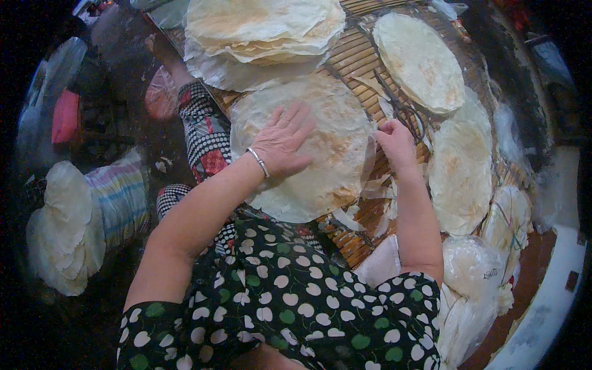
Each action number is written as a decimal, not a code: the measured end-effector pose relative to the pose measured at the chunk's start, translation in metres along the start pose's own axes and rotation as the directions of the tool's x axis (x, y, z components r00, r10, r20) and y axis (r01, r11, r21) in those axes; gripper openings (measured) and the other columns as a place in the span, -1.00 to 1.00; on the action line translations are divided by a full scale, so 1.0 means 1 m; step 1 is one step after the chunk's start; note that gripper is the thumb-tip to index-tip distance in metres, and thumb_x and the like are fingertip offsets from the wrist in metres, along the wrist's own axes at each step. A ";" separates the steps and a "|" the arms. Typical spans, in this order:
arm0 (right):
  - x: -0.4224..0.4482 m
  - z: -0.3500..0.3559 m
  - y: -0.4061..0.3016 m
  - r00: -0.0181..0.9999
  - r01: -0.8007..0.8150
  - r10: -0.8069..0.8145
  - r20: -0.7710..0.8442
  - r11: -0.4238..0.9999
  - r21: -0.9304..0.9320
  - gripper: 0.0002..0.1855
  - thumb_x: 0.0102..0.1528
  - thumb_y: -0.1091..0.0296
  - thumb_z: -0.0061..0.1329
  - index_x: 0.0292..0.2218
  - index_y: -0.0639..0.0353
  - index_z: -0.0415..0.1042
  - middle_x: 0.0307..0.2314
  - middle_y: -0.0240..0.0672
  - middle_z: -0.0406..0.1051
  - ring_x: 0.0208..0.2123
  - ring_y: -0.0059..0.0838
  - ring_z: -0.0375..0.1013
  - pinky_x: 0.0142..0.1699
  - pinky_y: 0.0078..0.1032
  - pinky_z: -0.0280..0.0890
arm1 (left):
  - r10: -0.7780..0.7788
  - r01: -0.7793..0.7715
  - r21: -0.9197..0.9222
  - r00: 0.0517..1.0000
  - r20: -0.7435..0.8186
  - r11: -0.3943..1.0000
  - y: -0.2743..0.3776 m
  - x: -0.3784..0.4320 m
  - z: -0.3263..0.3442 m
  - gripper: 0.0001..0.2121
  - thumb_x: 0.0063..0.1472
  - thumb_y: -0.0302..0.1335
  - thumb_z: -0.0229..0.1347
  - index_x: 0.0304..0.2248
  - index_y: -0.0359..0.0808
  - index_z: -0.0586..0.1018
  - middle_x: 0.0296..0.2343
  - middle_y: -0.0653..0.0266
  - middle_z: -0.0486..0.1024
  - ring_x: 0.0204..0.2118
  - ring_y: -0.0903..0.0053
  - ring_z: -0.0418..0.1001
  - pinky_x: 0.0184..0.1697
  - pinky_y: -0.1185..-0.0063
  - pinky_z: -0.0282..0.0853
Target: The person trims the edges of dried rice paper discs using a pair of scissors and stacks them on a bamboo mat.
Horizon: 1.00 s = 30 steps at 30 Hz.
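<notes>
A large round sheet of rice paper [333,162], cream with light brown patches, lies before me over my lap and a slatted bamboo mat [354,53]. My left hand [284,138] rests flat on it, fingers spread, a silver bangle at the wrist. At the sheet's right edge my right hand [397,141] pinches a thin translucent rim; its fingertips are partly hidden. Just beyond that hand lie dark-handled scissors [407,111]. Torn strips of rice paper [349,219] are scattered on the mat below the sheet's right side.
A thick stack of rice paper [263,27] stands at the far side. More round sheets [418,62] and an overlapping pile [462,175] lie to the right, near plastic-bagged sheets [476,268]. On the left are a tipped bundle [69,226] in a striped bag and a pink box [65,115].
</notes>
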State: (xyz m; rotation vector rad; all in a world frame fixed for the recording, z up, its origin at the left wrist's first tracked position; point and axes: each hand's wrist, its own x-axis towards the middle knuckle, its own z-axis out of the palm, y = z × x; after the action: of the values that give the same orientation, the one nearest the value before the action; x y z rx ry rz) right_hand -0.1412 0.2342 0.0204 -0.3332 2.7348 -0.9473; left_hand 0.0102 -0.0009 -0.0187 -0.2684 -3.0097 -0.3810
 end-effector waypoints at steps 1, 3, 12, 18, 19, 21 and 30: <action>-0.003 -0.001 -0.005 0.999 0.016 -0.019 -0.035 0.996 -0.090 -0.82 -0.16 0.33 0.00 -0.48 0.23 0.44 -0.61 -0.31 0.43 -0.54 -0.48 0.40 -0.36 -0.54 0.29 | 0.004 -0.004 0.013 1.000 -0.005 1.000 0.000 0.000 0.000 -0.30 0.02 0.02 -0.06 0.08 -0.24 0.18 0.15 0.08 -0.06 0.22 0.25 -0.18 0.22 0.27 -0.30; 0.001 0.004 0.005 1.000 0.015 -0.016 0.026 1.000 0.022 -0.82 -0.17 0.32 0.00 -0.48 0.22 0.44 -0.60 -0.29 0.43 -0.53 -0.45 0.40 -0.34 -0.52 0.28 | 0.003 -0.003 0.005 1.000 -0.007 1.000 0.002 0.000 0.000 -0.30 0.02 0.02 -0.05 0.08 -0.24 0.18 0.15 0.08 -0.06 0.22 0.25 -0.18 0.22 0.28 -0.30; 0.000 0.005 -0.007 0.995 0.095 -0.093 0.023 0.946 -0.311 -0.81 -0.13 0.29 -0.10 -0.50 0.21 0.43 -0.57 -0.19 0.44 -0.47 -0.22 0.44 -0.33 -0.37 0.29 | 0.007 -0.007 -0.003 1.000 -0.001 1.000 -0.001 0.001 0.002 -0.30 0.01 -0.01 -0.02 0.08 -0.24 0.18 0.14 0.09 -0.04 0.22 0.26 -0.18 0.22 0.29 -0.30; 0.001 0.000 -0.002 0.997 -0.030 0.035 0.067 0.996 -0.086 -0.85 -0.10 0.31 -0.12 -0.51 0.19 0.38 -0.54 -0.12 0.43 -0.43 -0.13 0.42 -0.30 -0.32 0.29 | 0.002 -0.002 -0.003 1.000 0.018 1.000 0.002 0.003 -0.001 -0.30 0.01 -0.01 -0.01 0.08 -0.25 0.17 0.14 0.09 -0.03 0.22 0.25 -0.18 0.22 0.30 -0.31; 0.004 -0.001 0.008 0.994 -0.043 0.047 0.098 0.998 -0.043 -0.85 -0.09 0.31 -0.12 -0.51 0.20 0.37 -0.53 -0.11 0.43 -0.42 -0.13 0.42 -0.29 -0.31 0.29 | 0.003 -0.003 -0.007 1.000 0.029 1.000 0.003 0.003 -0.002 -0.30 0.01 -0.01 -0.02 0.08 -0.25 0.17 0.14 0.09 -0.03 0.22 0.24 -0.17 0.22 0.30 -0.31; 0.003 0.001 0.011 0.995 0.002 0.009 0.101 0.993 -0.114 -0.85 -0.08 0.32 -0.14 -0.48 0.20 0.37 -0.50 -0.08 0.43 -0.40 -0.09 0.42 -0.26 -0.27 0.29 | -0.004 0.004 -0.002 1.000 0.021 1.000 0.003 0.001 -0.002 -0.30 0.01 -0.01 -0.02 0.08 -0.25 0.17 0.14 0.08 -0.03 0.22 0.24 -0.17 0.22 0.30 -0.30; -0.013 -0.019 0.001 0.996 -0.088 0.082 -0.041 0.743 -0.663 -0.82 -0.01 0.35 -0.17 -0.34 0.21 0.34 -0.39 -0.11 0.44 -0.34 -0.09 0.45 -0.24 -0.25 0.33 | -0.003 0.003 -0.019 1.000 0.016 1.000 0.003 0.002 0.000 -0.30 0.02 -0.01 -0.01 0.08 -0.24 0.18 0.14 0.07 -0.05 0.22 0.25 -0.17 0.22 0.29 -0.29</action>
State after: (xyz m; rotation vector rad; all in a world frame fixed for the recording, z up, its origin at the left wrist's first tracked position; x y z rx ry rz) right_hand -0.1350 0.2499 0.0359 -0.3073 2.9715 0.1028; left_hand 0.0091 0.0021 -0.0176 -0.2696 -3.0234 -0.4103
